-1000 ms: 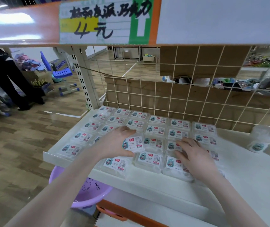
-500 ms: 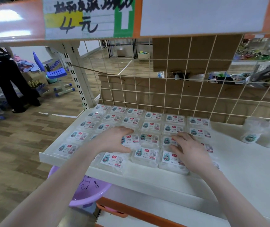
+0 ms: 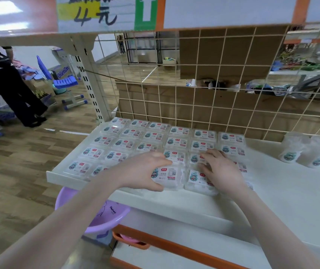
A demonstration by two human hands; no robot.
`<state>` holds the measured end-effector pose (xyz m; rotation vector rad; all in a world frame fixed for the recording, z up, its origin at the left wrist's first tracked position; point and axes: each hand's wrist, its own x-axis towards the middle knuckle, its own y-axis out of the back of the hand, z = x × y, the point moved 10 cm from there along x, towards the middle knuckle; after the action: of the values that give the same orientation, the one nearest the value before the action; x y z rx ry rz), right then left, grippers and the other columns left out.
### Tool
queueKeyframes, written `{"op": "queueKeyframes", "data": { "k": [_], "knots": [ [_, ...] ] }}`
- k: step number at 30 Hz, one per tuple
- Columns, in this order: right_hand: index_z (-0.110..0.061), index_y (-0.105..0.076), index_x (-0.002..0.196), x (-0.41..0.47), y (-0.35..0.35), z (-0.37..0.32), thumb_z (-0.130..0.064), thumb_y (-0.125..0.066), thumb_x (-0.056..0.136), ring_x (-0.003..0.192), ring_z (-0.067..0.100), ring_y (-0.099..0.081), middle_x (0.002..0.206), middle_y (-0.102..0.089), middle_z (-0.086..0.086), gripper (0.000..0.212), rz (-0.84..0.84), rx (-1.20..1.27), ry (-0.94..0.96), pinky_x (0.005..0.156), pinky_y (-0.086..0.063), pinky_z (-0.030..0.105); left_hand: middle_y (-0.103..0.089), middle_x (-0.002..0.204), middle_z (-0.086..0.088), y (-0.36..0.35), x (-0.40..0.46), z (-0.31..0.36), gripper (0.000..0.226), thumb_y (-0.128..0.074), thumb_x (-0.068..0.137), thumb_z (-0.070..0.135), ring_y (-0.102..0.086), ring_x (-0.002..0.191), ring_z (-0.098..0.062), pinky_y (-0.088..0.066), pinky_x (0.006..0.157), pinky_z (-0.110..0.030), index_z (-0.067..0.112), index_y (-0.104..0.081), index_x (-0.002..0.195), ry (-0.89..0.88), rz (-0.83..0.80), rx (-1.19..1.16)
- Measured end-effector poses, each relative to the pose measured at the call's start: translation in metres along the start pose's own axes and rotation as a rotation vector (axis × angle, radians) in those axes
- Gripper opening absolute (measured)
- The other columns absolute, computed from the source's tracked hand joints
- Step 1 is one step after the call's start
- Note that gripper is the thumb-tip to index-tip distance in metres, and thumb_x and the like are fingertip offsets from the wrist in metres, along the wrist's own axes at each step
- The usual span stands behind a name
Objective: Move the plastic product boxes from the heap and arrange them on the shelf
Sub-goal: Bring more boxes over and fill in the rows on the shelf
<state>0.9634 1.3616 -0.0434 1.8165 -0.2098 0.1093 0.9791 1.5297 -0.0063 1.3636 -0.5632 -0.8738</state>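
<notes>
Left hand: the left hand (image 3: 142, 171) curls round the left edge of a front-row box (image 3: 168, 176), thumb on its near side at 6 o'clock, fingers over its far edge at 12.
Right hand: the right hand (image 3: 220, 169) lies palm-down with fingers spread and slightly bent, resting on the boxes just right of that one; they clamp nothing.
Boxes: the plastic product boxes (image 3: 178, 141) lie flat in tidy rows on the white shelf (image 3: 291, 191), filling its left part.
At 3 o'clock: two plastic cups (image 3: 301, 152), well apart from the hands.
At 7 o'clock: a purple basin (image 3: 97, 220) below the shelf.
</notes>
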Motion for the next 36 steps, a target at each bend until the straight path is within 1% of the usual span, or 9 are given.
{"op": "queueKeyframes", "data": {
  "k": [3, 6, 13, 19, 22, 25, 31, 33, 36],
  "knots": [
    [-0.021, -0.049, 0.132, 0.000, 0.000, 0.000, -0.040, -0.042, 0.096, 0.124, 0.020, -0.041, 0.137, -0.045, -0.002, 0.041, -0.005, 0.002, -0.006, 0.094, -0.038, 0.032, -0.038, 0.142, 0.008, -0.011, -0.002, 0.004, 0.072, -0.066, 0.081, 0.040, -0.031, 0.129, -0.008, -0.027, 0.102, -0.022, 0.028, -0.034, 0.145, -0.006, -0.039, -0.004],
    [-0.021, -0.049, 0.133, 0.000, 0.000, 0.001, -0.040, -0.042, 0.096, 0.124, 0.021, -0.041, 0.138, -0.044, -0.001, 0.042, -0.010, -0.003, -0.005, 0.095, -0.039, 0.033, -0.038, 0.142, 0.009, -0.015, -0.003, 0.005, 0.072, -0.067, 0.081, 0.039, -0.030, 0.129, -0.007, -0.025, 0.101, -0.020, 0.028, -0.034, 0.145, -0.008, -0.046, -0.013],
    [-0.019, -0.051, 0.130, 0.000, 0.001, 0.000, -0.039, -0.042, 0.096, 0.121, 0.022, -0.043, 0.134, -0.047, 0.000, 0.040, 0.000, -0.004, 0.004, 0.092, -0.041, 0.034, -0.036, 0.144, 0.010, -0.017, -0.008, 0.006, 0.075, -0.068, 0.080, 0.042, -0.028, 0.129, -0.005, -0.027, 0.106, -0.025, 0.029, -0.034, 0.145, 0.032, -0.011, -0.044],
    [-0.016, -0.052, 0.128, 0.000, 0.001, -0.002, -0.039, -0.041, 0.096, 0.120, 0.023, -0.044, 0.132, -0.048, 0.002, 0.040, -0.004, -0.024, 0.016, 0.093, -0.041, 0.036, -0.039, 0.142, 0.010, -0.019, -0.015, 0.009, 0.074, -0.068, 0.079, 0.044, -0.034, 0.127, -0.007, -0.031, 0.107, -0.028, 0.028, -0.037, 0.144, 0.053, -0.009, -0.041],
    [-0.016, -0.051, 0.129, -0.001, -0.001, -0.004, -0.037, -0.041, 0.097, 0.121, 0.023, -0.043, 0.133, -0.048, 0.002, 0.040, -0.014, -0.035, 0.024, 0.094, -0.039, 0.035, -0.038, 0.144, 0.009, -0.022, -0.017, 0.010, 0.073, -0.068, 0.080, 0.044, -0.033, 0.128, -0.006, -0.027, 0.104, -0.022, 0.028, -0.037, 0.144, 0.062, -0.024, -0.065],
    [-0.017, -0.050, 0.130, -0.001, -0.001, -0.004, -0.037, -0.041, 0.097, 0.122, 0.023, -0.042, 0.134, -0.047, 0.002, 0.040, -0.017, -0.034, 0.024, 0.094, -0.039, 0.034, -0.038, 0.144, 0.009, -0.022, -0.017, 0.011, 0.073, -0.069, 0.080, 0.042, -0.034, 0.128, -0.006, -0.023, 0.096, -0.014, 0.027, -0.037, 0.144, 0.060, -0.032, -0.068],
    [-0.018, -0.048, 0.132, 0.002, -0.001, -0.006, -0.038, -0.039, 0.098, 0.121, 0.022, -0.043, 0.134, -0.047, 0.001, 0.040, -0.043, -0.072, 0.030, 0.094, -0.039, 0.034, -0.035, 0.147, 0.008, -0.031, -0.018, 0.010, 0.073, -0.068, 0.082, 0.041, -0.031, 0.132, -0.009, -0.023, 0.104, -0.020, 0.026, -0.033, 0.145, 0.048, -0.087, -0.052],
    [-0.019, -0.048, 0.132, 0.003, -0.001, -0.006, -0.039, -0.038, 0.098, 0.121, 0.022, -0.045, 0.135, -0.047, 0.001, 0.041, -0.054, -0.086, 0.021, 0.093, -0.039, 0.033, -0.035, 0.146, 0.008, -0.034, -0.019, 0.008, 0.072, -0.067, 0.083, 0.041, -0.031, 0.131, -0.009, -0.022, 0.103, -0.019, 0.027, -0.034, 0.145, 0.035, -0.079, -0.067],
    [-0.021, -0.047, 0.133, 0.001, -0.001, -0.007, -0.040, -0.038, 0.098, 0.120, 0.022, -0.046, 0.136, -0.047, 0.000, 0.041, -0.070, -0.103, -0.010, 0.093, -0.039, 0.032, -0.036, 0.146, 0.009, -0.033, -0.018, 0.007, 0.072, -0.066, 0.082, 0.044, -0.030, 0.130, -0.007, -0.020, 0.096, -0.012, 0.028, -0.034, 0.145, -0.006, -0.047, -0.082]
  ]
}}
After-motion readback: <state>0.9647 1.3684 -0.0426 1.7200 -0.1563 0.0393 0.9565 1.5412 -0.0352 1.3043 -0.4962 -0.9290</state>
